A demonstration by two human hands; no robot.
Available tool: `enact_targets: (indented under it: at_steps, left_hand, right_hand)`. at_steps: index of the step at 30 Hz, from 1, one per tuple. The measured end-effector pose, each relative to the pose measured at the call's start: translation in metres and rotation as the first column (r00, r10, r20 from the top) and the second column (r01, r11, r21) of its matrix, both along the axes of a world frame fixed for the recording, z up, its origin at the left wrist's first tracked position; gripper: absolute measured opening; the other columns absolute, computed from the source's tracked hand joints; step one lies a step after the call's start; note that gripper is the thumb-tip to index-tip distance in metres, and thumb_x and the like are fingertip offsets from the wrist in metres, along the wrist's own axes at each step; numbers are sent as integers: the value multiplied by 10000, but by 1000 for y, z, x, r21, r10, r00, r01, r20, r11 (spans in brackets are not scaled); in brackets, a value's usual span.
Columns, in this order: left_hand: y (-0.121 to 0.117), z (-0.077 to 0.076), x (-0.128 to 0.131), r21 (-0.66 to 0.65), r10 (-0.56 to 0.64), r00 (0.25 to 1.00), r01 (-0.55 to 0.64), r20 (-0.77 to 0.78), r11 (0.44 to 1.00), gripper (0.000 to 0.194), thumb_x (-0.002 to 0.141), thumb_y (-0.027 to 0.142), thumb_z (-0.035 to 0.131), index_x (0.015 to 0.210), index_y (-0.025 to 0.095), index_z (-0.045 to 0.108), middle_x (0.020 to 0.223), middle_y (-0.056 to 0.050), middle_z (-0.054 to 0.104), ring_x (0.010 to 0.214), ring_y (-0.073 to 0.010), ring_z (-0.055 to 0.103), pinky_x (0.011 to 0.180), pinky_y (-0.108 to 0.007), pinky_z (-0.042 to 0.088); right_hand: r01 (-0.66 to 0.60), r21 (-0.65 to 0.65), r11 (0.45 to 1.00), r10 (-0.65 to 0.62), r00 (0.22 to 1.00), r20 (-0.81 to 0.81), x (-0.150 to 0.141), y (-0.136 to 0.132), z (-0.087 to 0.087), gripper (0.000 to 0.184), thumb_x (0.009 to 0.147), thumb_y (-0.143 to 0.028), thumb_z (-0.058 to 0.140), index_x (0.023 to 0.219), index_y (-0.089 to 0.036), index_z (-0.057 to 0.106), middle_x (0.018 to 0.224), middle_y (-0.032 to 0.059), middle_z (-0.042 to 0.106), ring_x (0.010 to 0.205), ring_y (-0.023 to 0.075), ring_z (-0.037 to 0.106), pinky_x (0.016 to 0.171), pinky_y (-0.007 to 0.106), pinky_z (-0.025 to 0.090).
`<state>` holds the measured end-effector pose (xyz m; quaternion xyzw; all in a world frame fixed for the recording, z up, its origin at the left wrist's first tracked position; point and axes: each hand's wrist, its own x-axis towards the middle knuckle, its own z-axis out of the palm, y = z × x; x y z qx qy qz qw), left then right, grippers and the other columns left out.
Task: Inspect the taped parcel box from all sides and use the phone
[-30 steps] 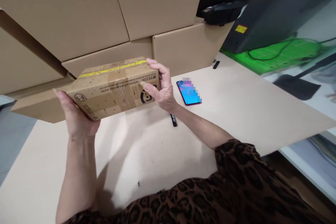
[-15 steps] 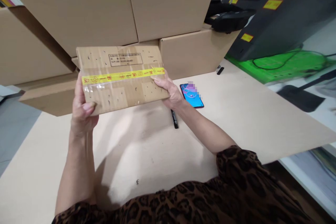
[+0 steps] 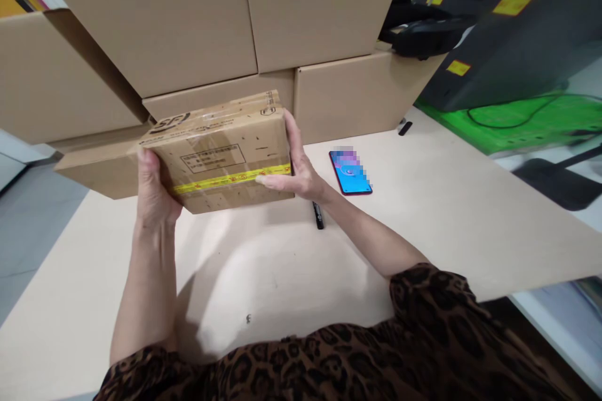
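Note:
A brown cardboard box [image 3: 221,150] is held up above the table, tilted so that its upper side and the side toward me both show. Yellow tape with red print runs across the near side, below a printed label frame; black "SF" lettering marks the upper side. My left hand [image 3: 155,191] grips the box's left end, thumb on the near edge and fingers hidden behind. At the right end my right hand [image 3: 298,166] is closed on it, its thumb lying along the yellow tape. Beneath the box, near my right wrist, lies a black marker [image 3: 318,216] on the table.
A phone [image 3: 350,171] with a lit screen lies right of my right hand on the pale table [image 3: 423,219]. Large cardboard boxes [image 3: 324,6] are stacked along the back. A small black piece [image 3: 405,128] lies near them. Dark equipment [image 3: 493,37] and a green surface [image 3: 517,119] stand at right.
The box has been tipped in my hands, so its upper side with the "SF" print now shows. My right thumb lies straighter along the tape. The view has shifted slightly.

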<state>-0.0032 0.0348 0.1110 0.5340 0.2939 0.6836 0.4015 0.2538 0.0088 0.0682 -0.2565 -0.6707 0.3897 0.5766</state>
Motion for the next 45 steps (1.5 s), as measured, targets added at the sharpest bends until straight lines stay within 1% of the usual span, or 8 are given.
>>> enact_targets:
  at_steps: [7,13,19,24,31,38,42,45]
  left_hand:
    - [-1,-16,24,130,44,999,-41,-26,991,800,689,905,770,1187,279,750,1255,-37,808,1481,-305,594,1201,-381,544]
    - [-10,1,16,47,-108,994,110,-28,993,757,712,930,726,1175,332,759,1273,-33,798,1546,-347,520,1213,-463,546]
    - [-5,1,-6,-299,-235,971,234,34,925,568,842,724,788,1162,254,769,1290,-108,794,1361,-409,670,1054,-608,636]
    - [11,-31,2,-375,-167,974,214,154,902,487,811,613,878,1128,267,749,1119,-60,834,1150,-336,782,951,-491,688]
    - [8,-37,22,-115,-128,983,144,130,983,546,810,660,865,1164,261,749,1260,-70,800,1336,-285,702,1132,-409,596]
    - [-2,-44,26,65,38,999,-36,-25,997,580,874,615,825,1348,296,722,1336,-64,768,1322,-281,704,1215,-441,512]
    - [-11,-43,24,216,60,981,-19,-185,976,646,864,578,846,1451,365,681,1527,-59,676,1513,-325,561,1310,-481,400]
    - [-15,-38,22,243,32,968,30,-249,970,725,816,630,866,1466,368,680,1652,-64,571,1632,-363,399,1371,-518,280]
  right_hand:
    - [17,-66,998,-23,995,-96,15,-12,24,1303,728,-672,867,1727,-374,84,1829,59,270,1672,334,320,1355,564,329]
    - [151,112,982,-151,989,-8,24,-5,24,1355,667,-670,917,1720,-375,117,1776,69,346,1652,328,352,1365,539,309]
    - [271,560,783,-407,903,133,20,6,5,1368,664,-769,857,1728,-377,91,1775,88,255,1677,411,231,1375,651,169]
    - [284,628,725,-539,801,260,25,13,-8,1431,651,-895,765,1741,-367,2,1812,100,180,1687,457,149,1353,725,112]
    - [332,511,793,-483,854,195,28,18,-16,1225,753,-1056,381,1743,-406,70,1852,14,96,1726,406,25,1363,707,96]
    - [238,-103,966,-257,929,-265,13,14,-16,915,891,-908,403,1672,-442,300,1756,17,415,1648,339,384,1265,677,417]
    - [0,-420,907,-182,902,-392,21,10,5,556,847,-668,688,1258,-292,714,1390,64,764,1432,368,649,1144,644,576]
    - [-93,-530,843,-185,875,-448,24,11,13,366,728,-492,819,994,-251,750,1104,63,852,1248,373,767,1082,615,639]
